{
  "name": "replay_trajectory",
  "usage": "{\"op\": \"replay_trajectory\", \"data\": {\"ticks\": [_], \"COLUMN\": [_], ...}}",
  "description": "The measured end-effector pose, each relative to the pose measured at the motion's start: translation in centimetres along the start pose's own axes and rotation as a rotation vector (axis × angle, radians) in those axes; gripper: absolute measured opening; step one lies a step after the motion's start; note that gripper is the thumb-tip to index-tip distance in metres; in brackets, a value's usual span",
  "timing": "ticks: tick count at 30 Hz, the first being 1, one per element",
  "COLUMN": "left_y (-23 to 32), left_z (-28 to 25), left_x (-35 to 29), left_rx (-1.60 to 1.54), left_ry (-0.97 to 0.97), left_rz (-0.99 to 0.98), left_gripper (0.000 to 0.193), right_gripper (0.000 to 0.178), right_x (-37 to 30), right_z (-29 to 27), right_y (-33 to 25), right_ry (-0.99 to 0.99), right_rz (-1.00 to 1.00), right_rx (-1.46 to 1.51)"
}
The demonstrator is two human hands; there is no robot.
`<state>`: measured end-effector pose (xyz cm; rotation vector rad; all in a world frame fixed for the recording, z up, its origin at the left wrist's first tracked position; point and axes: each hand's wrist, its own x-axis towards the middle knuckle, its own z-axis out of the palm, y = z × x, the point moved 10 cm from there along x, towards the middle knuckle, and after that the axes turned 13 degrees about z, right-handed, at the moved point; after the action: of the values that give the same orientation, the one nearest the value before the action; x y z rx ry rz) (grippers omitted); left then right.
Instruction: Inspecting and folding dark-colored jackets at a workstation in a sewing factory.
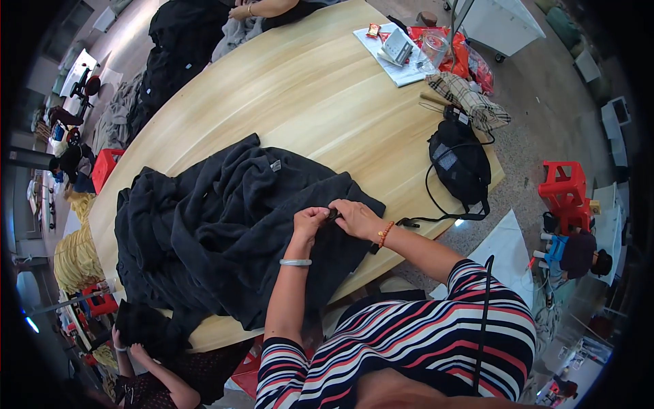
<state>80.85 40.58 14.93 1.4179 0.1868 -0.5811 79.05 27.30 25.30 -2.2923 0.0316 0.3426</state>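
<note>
A large dark grey fleece-like garment (197,225) lies crumpled on the table in front of me, with a small pale label near its upper middle. Over its right part, my left hand (310,221) is closed in a pinch on a bit of the dark cloth. Close beside it, my right hand (355,219) has its fingers bent inward. A small dark thing shows between the fingertips of both hands, too small to name. Under my right wrist, a black strap end (407,222) lies at the table's edge.
On the light wooden table (306,88), a black bag (460,160) with a strap sits at the right. Farther back are a calculator (396,48), papers and red bags. Other people handle dark cloth at lower left and the far side. Red stools (563,185) stand at right.
</note>
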Motion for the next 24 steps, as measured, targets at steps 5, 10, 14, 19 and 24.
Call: {"op": "replay_trajectory", "data": {"ticks": [5, 10, 14, 19, 24], "left_y": [0.1, 0.3, 2.3, 6.4, 6.5], "left_z": [-0.1, -0.3, 1.7, 2.4, 2.4], "left_x": [-0.6, -1.2, -2.8, -5.1, -5.5], "left_rx": [0.033, 0.063, 0.035, 0.694, 0.761], "left_ry": [0.005, -0.003, -0.178, -0.103, -0.041], "left_rz": [0.006, 0.077, 0.238, 0.699, 0.729], "left_gripper": [0.003, 0.005, 0.013, 0.02, 0.014], "right_gripper": [0.034, 0.033, 0.029, 0.027, 0.028], "right_x": [-0.1, -0.4, -0.2, 0.0, 0.0], "right_z": [1.3, 2.1, 2.6, 3.6, 3.8], "right_y": [-0.2, -0.4, 0.5, 0.6, 0.4], "right_ry": [-0.015, -0.066, -0.093, -0.133, -0.193], "right_rz": [-0.1, -0.11, -0.142, -0.151, -0.146], "right_rx": [-0.092, -0.134, -0.201, -0.237, -0.233]}}
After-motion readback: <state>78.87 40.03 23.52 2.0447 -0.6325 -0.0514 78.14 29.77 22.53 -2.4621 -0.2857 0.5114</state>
